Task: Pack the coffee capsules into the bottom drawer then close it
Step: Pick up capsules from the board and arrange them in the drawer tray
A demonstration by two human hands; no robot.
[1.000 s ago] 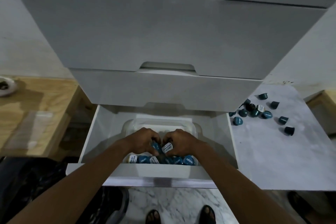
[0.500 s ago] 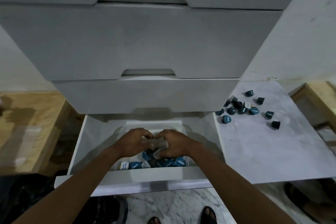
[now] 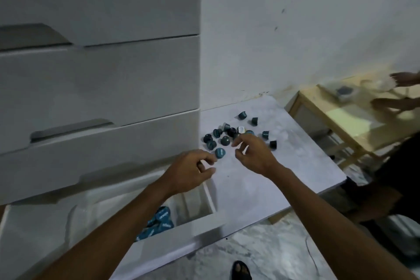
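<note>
Many capsules [image 3: 220, 153] lie near left hand [image 3: 188, 171], right hand [image 3: 255, 154]

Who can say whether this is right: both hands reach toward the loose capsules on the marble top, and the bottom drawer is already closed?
Not quite. The head view shows the bottom drawer open, with blue capsules inside. The rest holds: the left hand and right hand reach toward the loose capsules on the marble top.
</note>
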